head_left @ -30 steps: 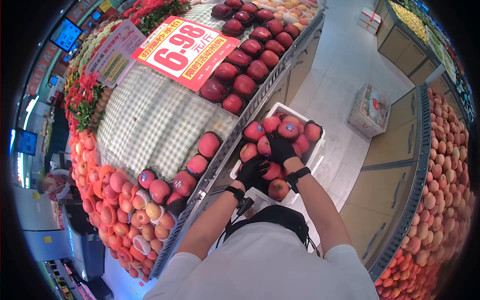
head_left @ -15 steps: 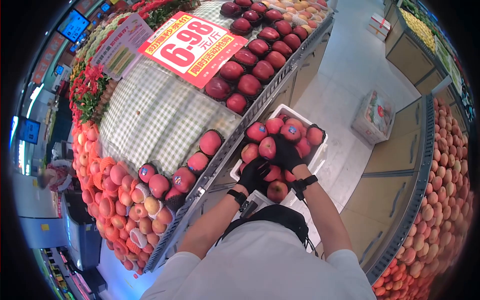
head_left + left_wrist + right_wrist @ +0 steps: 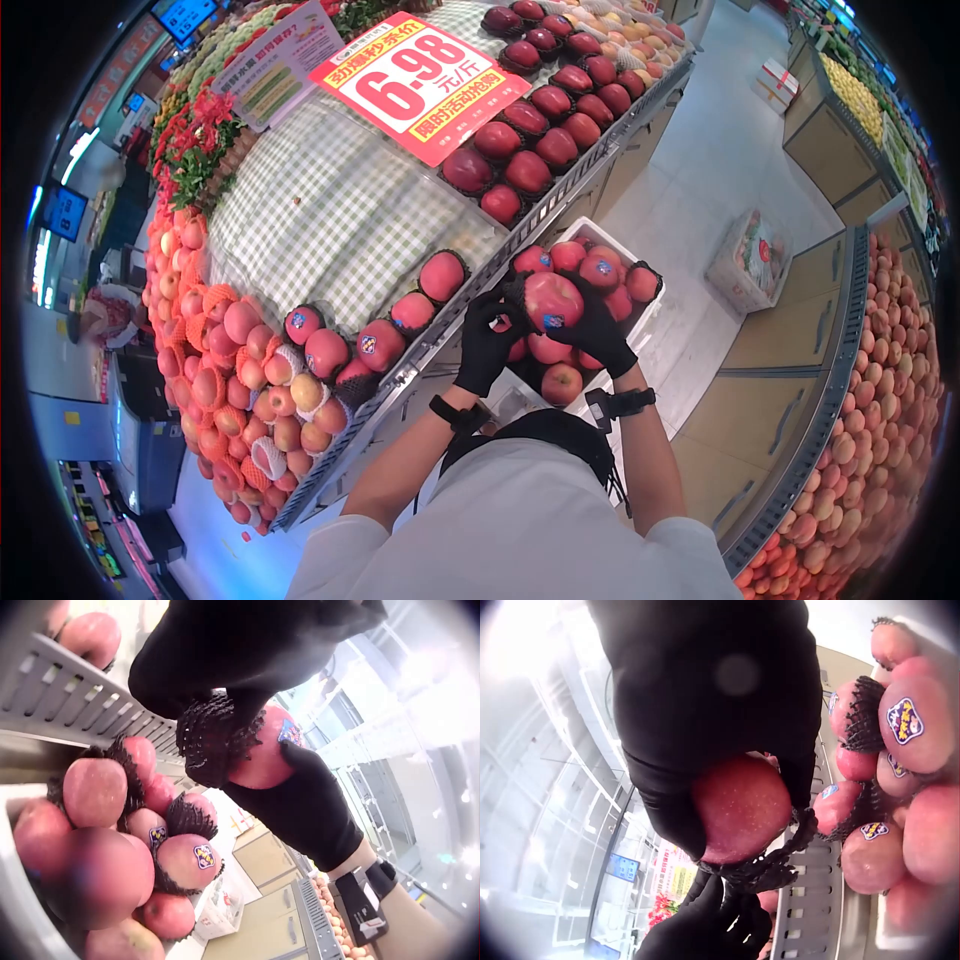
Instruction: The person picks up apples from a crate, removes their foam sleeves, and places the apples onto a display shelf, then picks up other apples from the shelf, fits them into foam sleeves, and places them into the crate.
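My gloved right hand point(image 3: 603, 335) grips a red apple point(image 3: 553, 300) with a blue sticker, held above a white foam box point(image 3: 640, 325) of apples. A black foam net point(image 3: 206, 742) covers one end of this apple. The gloved left hand point(image 3: 485, 345) pinches the net at that end, thumb and finger bent into a ring in the head view. In the right wrist view, the net point(image 3: 761, 870) hangs round the apple's lower edge, close to the left fingers. Several apples in the box, such as one in the left wrist view point(image 3: 187, 862), wear black nets and stickers.
A display stand with a checked cloth point(image 3: 330, 200) is at my left, holding apples in rows, a red price sign point(image 3: 420, 85) and netted fruit point(image 3: 240, 380). Its grey slatted edge point(image 3: 82, 697) runs beside the box. Peaches point(image 3: 860, 400) fill a stand at right; a plastic crate point(image 3: 750, 260) sits on the floor.
The right hand has raised an apple from among the others in the box. The left hand has come off the box's apples and up to the net. The head view has shifted slightly.
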Demonstrator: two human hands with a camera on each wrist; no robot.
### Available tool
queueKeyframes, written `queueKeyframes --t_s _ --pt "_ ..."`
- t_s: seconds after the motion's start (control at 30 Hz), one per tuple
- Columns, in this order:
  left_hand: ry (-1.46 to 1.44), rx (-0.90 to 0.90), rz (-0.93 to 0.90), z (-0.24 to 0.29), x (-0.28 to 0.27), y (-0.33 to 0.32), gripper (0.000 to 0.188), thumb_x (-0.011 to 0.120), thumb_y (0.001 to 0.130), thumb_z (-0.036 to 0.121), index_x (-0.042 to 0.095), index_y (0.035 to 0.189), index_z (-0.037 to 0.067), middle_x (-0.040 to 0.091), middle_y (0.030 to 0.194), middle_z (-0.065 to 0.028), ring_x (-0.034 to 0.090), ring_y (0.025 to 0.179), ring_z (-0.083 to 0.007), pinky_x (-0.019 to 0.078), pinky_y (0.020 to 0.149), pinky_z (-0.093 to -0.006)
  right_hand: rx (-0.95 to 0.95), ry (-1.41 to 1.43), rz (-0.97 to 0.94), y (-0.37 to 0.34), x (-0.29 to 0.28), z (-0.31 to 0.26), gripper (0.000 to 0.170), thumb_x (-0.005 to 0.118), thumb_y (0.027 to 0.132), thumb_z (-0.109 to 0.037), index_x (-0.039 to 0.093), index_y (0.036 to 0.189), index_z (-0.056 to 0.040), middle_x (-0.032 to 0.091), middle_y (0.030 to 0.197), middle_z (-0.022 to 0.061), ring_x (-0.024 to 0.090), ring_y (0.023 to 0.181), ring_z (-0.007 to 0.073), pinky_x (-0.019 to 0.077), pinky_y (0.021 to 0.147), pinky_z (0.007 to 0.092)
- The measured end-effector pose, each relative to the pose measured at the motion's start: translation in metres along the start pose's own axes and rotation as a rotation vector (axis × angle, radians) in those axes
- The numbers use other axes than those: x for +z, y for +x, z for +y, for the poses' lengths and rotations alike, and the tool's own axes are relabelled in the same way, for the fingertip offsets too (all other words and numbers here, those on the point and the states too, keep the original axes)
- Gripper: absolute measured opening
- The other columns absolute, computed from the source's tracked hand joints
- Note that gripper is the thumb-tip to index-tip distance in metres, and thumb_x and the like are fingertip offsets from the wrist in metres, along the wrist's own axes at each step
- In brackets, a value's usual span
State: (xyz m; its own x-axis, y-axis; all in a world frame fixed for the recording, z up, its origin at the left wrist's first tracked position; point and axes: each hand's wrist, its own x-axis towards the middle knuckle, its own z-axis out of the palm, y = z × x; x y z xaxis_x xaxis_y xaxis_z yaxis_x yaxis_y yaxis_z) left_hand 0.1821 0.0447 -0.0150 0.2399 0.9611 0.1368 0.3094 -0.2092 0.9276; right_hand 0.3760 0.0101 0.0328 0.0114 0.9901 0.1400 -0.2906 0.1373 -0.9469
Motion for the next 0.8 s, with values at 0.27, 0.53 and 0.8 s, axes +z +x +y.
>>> queueKeyframes --t_s 0.27,0.53,0.8 --pt "-0.239 -0.042 -0.055 0.053 -0.054 -0.010 0.077 0.088 0.069 0.017 0.050 0.135 0.004 0.055 0.135 -0.0159 0.055 0.124 -0.0257 0.0443 0.105 -0.0376 0.079 -0.153 -0.063 0.000 0.016 0.017 0.071 0.075 0.081 -0.016 0.040 0.142 -0.0033 0.051 0.136 0.0130 0.049 0.129 0.0251 0.0400 0.109 0.0369" --pt "-0.292 -0.140 -0.144 0.049 -0.110 -0.020 0.081 0.085 0.075 0.022 0.044 0.141 0.000 0.060 0.129 -0.0133 0.059 0.116 -0.0197 0.0504 0.096 -0.0345 0.160 -0.528 -0.089 0.015 0.092 -0.001 0.073 0.073 0.082 -0.014 0.038 0.145 -0.0021 0.051 0.137 0.0163 0.051 0.127 0.0274 0.0421 0.107 0.0392" --pt "-0.745 -0.286 -0.123 -0.001 -0.152 -0.045 0.062 0.062 0.095 0.041 0.046 0.139 0.001 0.060 0.128 -0.0117 0.060 0.114 -0.0172 0.0513 0.094 -0.0340 0.158 -0.381 -0.215 0.035 0.130 -0.002 0.051 0.074 0.082 -0.014 0.056 0.129 -0.0042 0.066 0.108 0.0116 0.065 0.099 0.0178 0.0539 0.080 0.0317"
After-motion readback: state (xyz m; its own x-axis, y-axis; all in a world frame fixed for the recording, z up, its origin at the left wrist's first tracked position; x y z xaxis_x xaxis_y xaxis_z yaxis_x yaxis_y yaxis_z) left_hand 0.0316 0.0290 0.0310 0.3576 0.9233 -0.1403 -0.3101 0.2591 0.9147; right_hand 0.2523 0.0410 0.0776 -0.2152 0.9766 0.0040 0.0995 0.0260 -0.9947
